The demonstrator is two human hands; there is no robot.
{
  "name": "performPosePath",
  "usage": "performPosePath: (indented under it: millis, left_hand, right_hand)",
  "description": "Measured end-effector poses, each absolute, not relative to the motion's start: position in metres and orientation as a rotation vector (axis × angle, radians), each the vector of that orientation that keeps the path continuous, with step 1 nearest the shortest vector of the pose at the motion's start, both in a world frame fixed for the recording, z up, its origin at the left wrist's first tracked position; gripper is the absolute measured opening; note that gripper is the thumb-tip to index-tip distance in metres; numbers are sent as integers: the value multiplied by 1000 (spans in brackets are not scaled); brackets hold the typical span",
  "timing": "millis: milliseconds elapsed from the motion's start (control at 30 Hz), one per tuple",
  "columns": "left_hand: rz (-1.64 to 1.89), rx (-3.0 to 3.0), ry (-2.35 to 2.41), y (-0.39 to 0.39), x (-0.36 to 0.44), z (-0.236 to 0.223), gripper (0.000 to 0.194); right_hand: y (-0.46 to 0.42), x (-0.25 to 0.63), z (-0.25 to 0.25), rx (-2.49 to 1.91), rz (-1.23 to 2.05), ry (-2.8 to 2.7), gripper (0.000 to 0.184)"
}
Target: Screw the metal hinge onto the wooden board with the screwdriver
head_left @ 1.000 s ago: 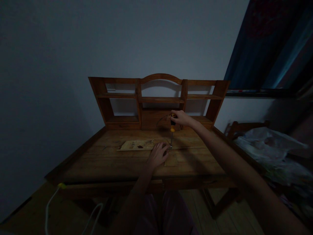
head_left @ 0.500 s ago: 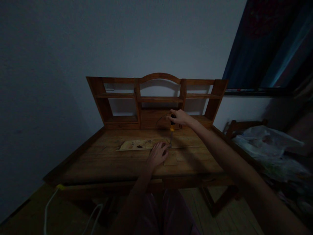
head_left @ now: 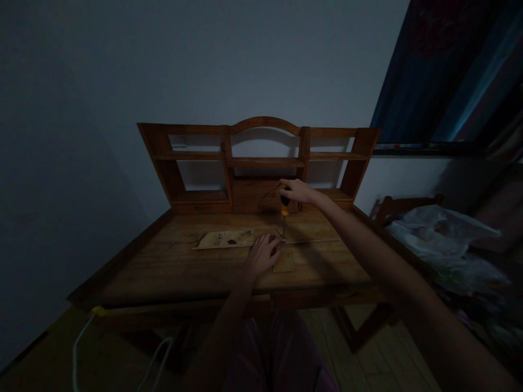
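My right hand [head_left: 297, 190] is closed around the yellow and black handle of a screwdriver [head_left: 284, 212]. The screwdriver stands nearly upright, its shaft pointing down to a small shiny metal piece [head_left: 282, 240] on the wooden desk [head_left: 171, 277]. Low on the desktop, my left hand [head_left: 262, 254] has its thumb and fingertips closed at that metal piece, steadying it at the tip; the dim light hides its exact kind. Left of this hand lies a pale, stained flat strip [head_left: 223, 239], partly covered by the fingers. A small flat square piece [head_left: 284, 262] lies just right of the left hand.
A wooden shelf unit [head_left: 265, 162] rises along the desk's back edge, against the wall. On the right, clear plastic bags [head_left: 439, 234] lie by a wooden chair back [head_left: 408, 204]. A white cord [head_left: 77, 345] with a yellow end [head_left: 98, 311] hangs at the desk's front left.
The view shifts slightly, with the scene a little left and higher. My right hand stays on the screwdriver handle, its grip slightly changed; my left hand stays at the metal piece.
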State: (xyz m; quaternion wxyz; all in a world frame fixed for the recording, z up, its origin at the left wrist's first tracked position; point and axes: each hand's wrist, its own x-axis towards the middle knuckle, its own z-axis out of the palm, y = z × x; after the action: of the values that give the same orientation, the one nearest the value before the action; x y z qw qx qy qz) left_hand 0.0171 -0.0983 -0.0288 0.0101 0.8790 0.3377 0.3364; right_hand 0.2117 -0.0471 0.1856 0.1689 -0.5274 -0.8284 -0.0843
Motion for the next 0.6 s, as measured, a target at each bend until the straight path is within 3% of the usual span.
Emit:
performPosePath:
  millis: [100,267,467,600]
  left_hand:
    - [1039,2748,1067,-98,17,-29,38]
    - [1046,2741,1049,-98,17,-29,38]
    - [1052,2748,1047,-99,17,-28,38]
    - [1058,2743,1050,-100,16,-27,38]
  right_hand:
    - [-45,210,188,-1454,-197,-2378,34]
    - [-46,209,189,-1548,-364,-2352,49]
    - [-39,213,187,-1382,-122,-2410,29]
    - [-41,216,185,-1458,-289,-2366,40]
